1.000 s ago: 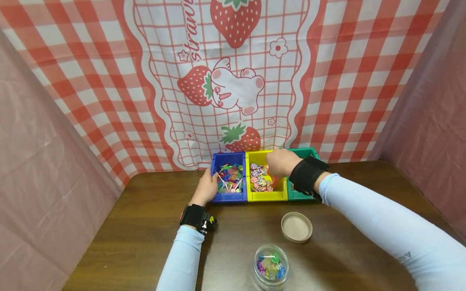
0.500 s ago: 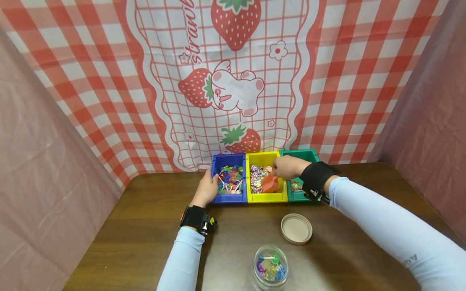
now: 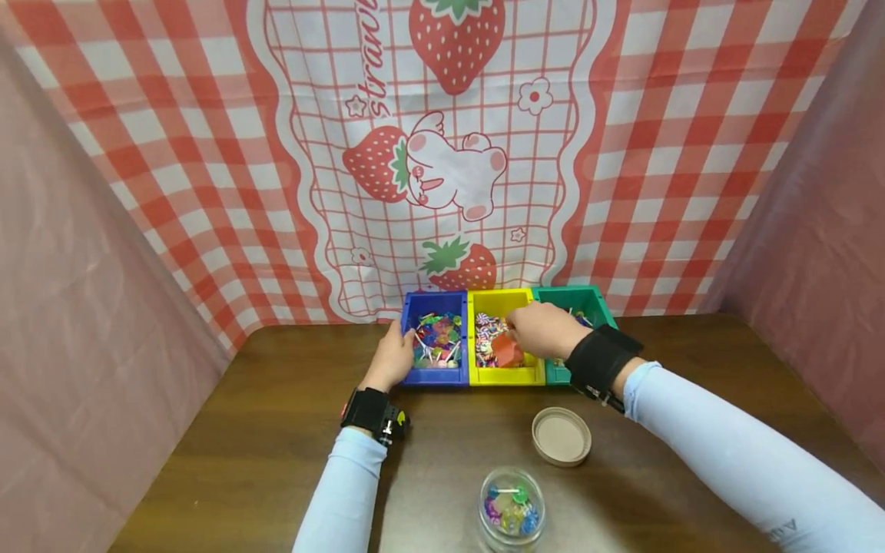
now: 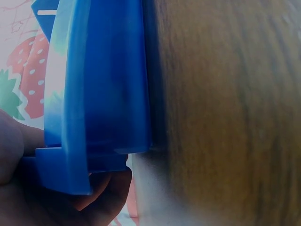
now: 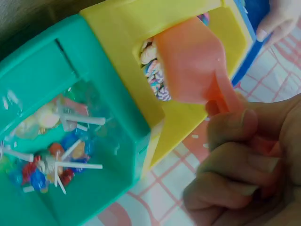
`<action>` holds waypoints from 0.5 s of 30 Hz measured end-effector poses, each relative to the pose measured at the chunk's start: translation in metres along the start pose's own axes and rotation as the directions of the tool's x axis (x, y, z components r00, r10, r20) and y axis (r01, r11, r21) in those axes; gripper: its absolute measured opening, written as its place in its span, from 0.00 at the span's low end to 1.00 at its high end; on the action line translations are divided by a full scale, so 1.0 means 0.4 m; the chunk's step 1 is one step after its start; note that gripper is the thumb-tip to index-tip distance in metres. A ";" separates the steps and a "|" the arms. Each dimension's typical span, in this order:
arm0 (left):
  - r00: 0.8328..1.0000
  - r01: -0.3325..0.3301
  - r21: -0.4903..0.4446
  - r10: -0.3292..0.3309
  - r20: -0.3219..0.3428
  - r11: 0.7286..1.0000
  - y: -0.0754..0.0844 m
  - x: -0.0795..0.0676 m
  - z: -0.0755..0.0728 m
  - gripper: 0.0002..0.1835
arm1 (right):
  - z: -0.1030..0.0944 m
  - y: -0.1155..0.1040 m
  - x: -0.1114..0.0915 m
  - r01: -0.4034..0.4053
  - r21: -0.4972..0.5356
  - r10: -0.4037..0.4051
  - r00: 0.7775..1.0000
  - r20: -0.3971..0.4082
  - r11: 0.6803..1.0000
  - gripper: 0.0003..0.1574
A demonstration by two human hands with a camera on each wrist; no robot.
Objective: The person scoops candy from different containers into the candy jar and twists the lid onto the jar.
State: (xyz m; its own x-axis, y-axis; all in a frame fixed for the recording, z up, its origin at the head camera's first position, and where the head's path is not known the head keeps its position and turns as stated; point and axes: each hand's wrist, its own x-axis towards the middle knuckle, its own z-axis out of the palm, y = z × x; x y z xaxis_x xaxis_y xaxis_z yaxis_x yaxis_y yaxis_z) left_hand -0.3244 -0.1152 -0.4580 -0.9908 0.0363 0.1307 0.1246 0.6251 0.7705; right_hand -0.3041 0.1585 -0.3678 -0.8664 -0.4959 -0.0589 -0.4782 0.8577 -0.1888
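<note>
My right hand (image 3: 546,329) grips the handle of an orange scoop (image 5: 193,61), its fingers curled round it in the right wrist view. The scoop's bowl is down in the yellow bin (image 3: 508,375), among small swirl-patterned candies (image 3: 486,338). On the left, my left hand (image 3: 391,355) holds the side wall of the blue bin (image 4: 113,75), thumb over the rim and fingers curled beneath it. Lollipops and coloured candies (image 3: 439,338) lie in that blue bin. My right hand partly covers the green bin (image 5: 106,113), which holds lollipops (image 5: 70,160).
A glass jar (image 3: 512,511) with colourful candies stands at the front of the wooden table (image 3: 276,430). Its beige lid (image 3: 561,436) lies between jar and bins. Behind the bins hangs a strawberry-print checked cloth (image 3: 456,184).
My right hand has moved with the scoop: first right, baring the scoop's bowl, then slightly left over the yellow bin. My left hand keeps its hold on the blue bin.
</note>
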 end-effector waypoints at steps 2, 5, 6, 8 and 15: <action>1.000 -0.001 0.006 0.001 0.012 1.000 0.004 0.004 -0.001 0.22 | 0.012 0.003 -0.001 0.060 -0.017 -0.060 0.998 -0.028 0.998 0.09; 1.000 -0.006 0.015 0.006 0.026 1.000 0.005 0.006 -0.001 0.22 | 0.025 0.015 -0.001 0.099 0.032 -0.098 0.994 -0.036 0.995 0.08; 1.000 -0.003 0.014 0.003 0.029 1.000 0.005 0.007 -0.001 0.23 | 0.029 0.021 -0.001 0.082 0.073 -0.080 0.996 -0.027 0.994 0.09; 1.000 0.000 0.017 0.000 0.029 1.000 0.004 0.007 -0.001 0.23 | 0.034 0.032 -0.001 0.032 0.154 -0.030 0.999 -0.013 0.987 0.10; 1.000 0.005 0.009 -0.005 0.009 1.000 -0.003 0.004 -0.002 0.22 | 0.044 0.059 -0.001 -0.055 0.296 0.053 0.998 0.015 0.954 0.12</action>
State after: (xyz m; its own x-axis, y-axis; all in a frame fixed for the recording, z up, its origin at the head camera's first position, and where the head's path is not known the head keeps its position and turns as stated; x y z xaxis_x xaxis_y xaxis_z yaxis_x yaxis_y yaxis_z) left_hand -0.3261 -0.1163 -0.4582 -0.9918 0.0400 0.1213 0.1191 0.6323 0.7655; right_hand -0.3125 0.1765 -0.3894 -0.8880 -0.4521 -0.0839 -0.3659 0.8053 -0.4666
